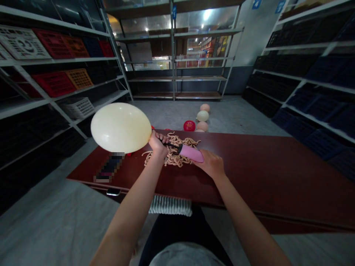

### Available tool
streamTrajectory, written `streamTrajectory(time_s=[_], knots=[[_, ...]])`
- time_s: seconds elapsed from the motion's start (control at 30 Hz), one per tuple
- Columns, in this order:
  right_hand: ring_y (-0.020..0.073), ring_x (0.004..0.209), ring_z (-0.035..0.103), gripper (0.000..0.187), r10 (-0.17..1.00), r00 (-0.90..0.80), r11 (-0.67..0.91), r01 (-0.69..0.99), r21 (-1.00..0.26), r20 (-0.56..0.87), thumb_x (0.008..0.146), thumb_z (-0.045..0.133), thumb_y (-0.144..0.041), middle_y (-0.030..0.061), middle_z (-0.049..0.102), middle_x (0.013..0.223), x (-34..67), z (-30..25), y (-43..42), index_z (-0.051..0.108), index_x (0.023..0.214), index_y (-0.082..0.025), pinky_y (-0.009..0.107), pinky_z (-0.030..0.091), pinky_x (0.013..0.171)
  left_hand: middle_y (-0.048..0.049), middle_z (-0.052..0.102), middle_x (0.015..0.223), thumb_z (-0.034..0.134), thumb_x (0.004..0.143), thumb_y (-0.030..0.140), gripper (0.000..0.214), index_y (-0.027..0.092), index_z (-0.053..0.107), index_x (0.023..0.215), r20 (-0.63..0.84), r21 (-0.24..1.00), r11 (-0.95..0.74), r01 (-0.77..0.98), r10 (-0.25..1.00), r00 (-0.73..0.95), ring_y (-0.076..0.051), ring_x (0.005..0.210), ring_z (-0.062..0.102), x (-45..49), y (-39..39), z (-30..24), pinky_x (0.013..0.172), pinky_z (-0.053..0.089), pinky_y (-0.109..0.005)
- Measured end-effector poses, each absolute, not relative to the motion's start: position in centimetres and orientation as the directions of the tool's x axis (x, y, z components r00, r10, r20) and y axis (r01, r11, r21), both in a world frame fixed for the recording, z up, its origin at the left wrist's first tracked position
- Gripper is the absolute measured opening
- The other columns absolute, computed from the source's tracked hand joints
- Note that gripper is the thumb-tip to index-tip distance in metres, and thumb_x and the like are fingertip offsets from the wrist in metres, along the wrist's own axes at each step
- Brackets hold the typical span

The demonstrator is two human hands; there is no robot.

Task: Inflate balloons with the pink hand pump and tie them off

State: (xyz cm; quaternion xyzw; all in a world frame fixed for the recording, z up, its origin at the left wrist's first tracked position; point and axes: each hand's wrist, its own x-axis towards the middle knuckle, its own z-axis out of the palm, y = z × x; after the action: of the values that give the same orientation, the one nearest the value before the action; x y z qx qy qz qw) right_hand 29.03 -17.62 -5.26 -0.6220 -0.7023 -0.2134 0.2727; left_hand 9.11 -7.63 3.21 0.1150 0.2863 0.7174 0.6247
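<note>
My left hand (157,143) is closed around the neck of an inflated pale yellow balloon (120,127), pinching it onto the black nozzle of a pink hand pump (190,153). My right hand (211,163) is wrapped round the rear end of the pump. Both hands hover just above a dark red table (263,166). Under the pump lies a heap of limp tan balloons (174,149).
A blurred dark object (109,168) lies on the table's left part. Several inflated balloons (202,117) rest on the floor beyond the table. Metal shelving with coloured crates (55,83) lines the left, dark bins the right (305,85).
</note>
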Motion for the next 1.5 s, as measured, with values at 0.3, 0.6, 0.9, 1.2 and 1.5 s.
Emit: streamTrajectory(time_s=[0.3,0.6,0.9,1.2,1.5], knots=[[0.0195,0.071,0.066,0.048,0.768,-0.237,0.267,0.963,0.038,0.595,0.083,0.06,-0.062,0.0084,0.074,0.087,28.9,-5.9,-17.5,0.067,0.101,-0.018,0.029,0.038,0.063,0.009,0.023,0.047,0.045,0.093,0.022,0.038,0.02,0.024,0.062,-0.154,0.542,-0.149,-0.827,0.95,-0.272,-0.006,0.034,0.022,0.9,-8.5,3.4,0.04,0.02,-0.022],[0.02,0.07,0.067,0.047,0.768,-0.193,0.263,0.964,-0.026,0.611,0.082,0.06,-0.063,0.0076,0.074,0.085,28.9,-5.9,-17.4,0.068,0.096,-0.018,0.029,0.039,0.061,0.0078,0.021,0.046,0.042,0.097,0.026,0.043,0.02,0.022,0.059,-0.071,0.567,-0.214,-0.795,0.949,-0.306,-0.006,0.034,0.02,0.5,-8.4,5.7,0.039,0.019,-0.022],[0.0191,0.065,0.065,0.047,0.75,0.003,0.141,0.976,-0.164,0.661,0.081,0.06,-0.063,0.0055,0.073,0.077,29.5,-6.0,-17.3,0.068,0.094,-0.019,0.029,0.036,0.058,0.0072,0.026,0.047,0.052,0.096,0.034,0.047,0.02,0.027,0.059,0.06,0.587,-0.223,-0.779,0.971,-0.233,-0.006,0.035,0.022,8.3,-7.5,7.6,0.039,0.02,-0.024],[0.0188,0.061,0.063,0.048,0.776,0.126,0.027,0.972,-0.232,0.618,0.078,0.061,-0.066,0.0053,0.071,0.072,29.8,-5.6,-17.2,0.068,0.089,-0.02,0.029,0.029,0.055,0.0069,0.027,0.045,0.05,0.096,0.032,0.047,0.02,0.027,0.057,0.055,0.653,-0.141,-0.744,0.989,-0.139,-0.006,0.033,0.023,16.3,-8.9,3.8,0.038,0.018,-0.026],[0.0183,0.069,0.064,0.046,0.802,0.007,0.122,0.977,-0.175,0.598,0.081,0.059,-0.064,0.0055,0.073,0.079,29.1,-5.6,-17.1,0.067,0.092,-0.02,0.029,0.03,0.059,0.0071,0.024,0.044,0.043,0.097,0.025,0.042,0.02,0.024,0.06,-0.115,0.594,0.0,-0.804,0.99,-0.084,-0.007,0.034,0.022,12.8,-8.4,3.1,0.039,0.019,-0.025]])
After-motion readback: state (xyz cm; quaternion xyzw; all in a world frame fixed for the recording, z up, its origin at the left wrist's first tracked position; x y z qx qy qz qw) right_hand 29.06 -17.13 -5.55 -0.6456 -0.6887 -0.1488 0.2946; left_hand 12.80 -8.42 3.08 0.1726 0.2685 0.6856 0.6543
